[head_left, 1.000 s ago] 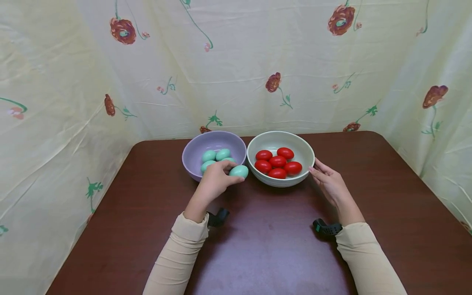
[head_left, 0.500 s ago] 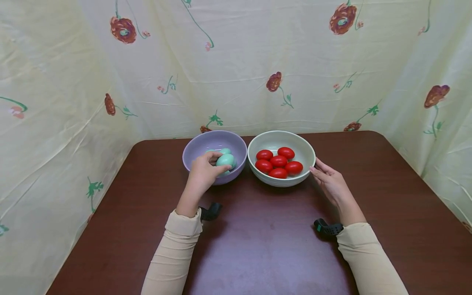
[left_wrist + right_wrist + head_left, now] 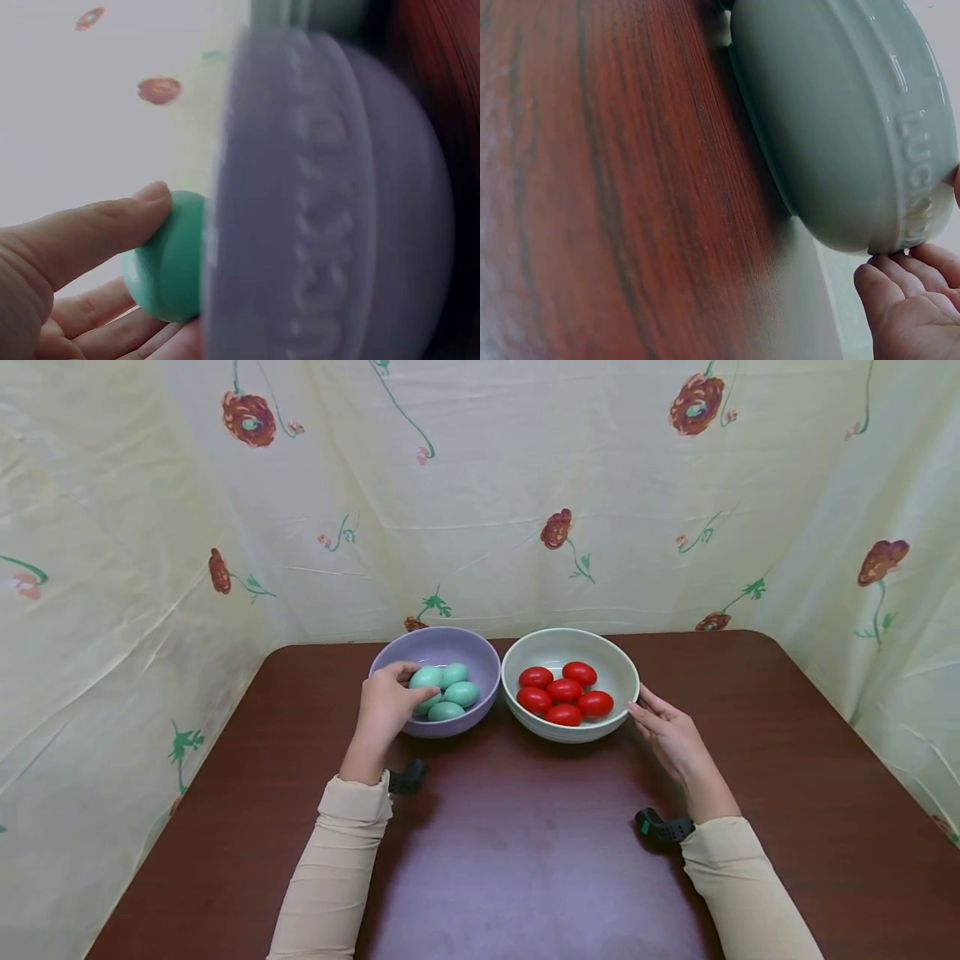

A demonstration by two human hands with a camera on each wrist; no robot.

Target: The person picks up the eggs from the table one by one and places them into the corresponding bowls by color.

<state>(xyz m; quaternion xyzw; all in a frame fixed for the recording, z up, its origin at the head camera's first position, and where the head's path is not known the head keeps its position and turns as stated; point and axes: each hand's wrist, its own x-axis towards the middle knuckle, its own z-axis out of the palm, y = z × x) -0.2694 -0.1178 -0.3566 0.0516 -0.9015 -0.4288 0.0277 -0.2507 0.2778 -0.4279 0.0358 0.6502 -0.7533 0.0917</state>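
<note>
In the head view, my left hand (image 3: 386,700) is at the left rim of the purple bowl (image 3: 480,668), its thumb and fingers pinching a mint-green egg (image 3: 426,677). Several more mint-green eggs (image 3: 461,694) lie inside that bowl. The left wrist view has the held green egg (image 3: 169,259) beside the bowl's outer wall, partly hidden by it. My right hand (image 3: 672,735) touches the right side of the pale green bowl (image 3: 573,735), fingers fairly straight. Fingertips (image 3: 881,281) rest against its outer wall in the right wrist view. Several red eggs (image 3: 565,690) lie in this bowl.
Both bowls stand side by side near the far edge of a dark brown table (image 3: 525,852). Behind the table hangs a cream curtain (image 3: 465,543) with a flower print. A black strap (image 3: 663,827) shows at the right wrist, another strap (image 3: 408,777) at the left.
My left hand has carried the green egg leftward, from the purple bowl's right front rim across to its left side. The right hand stays at the pale green bowl.
</note>
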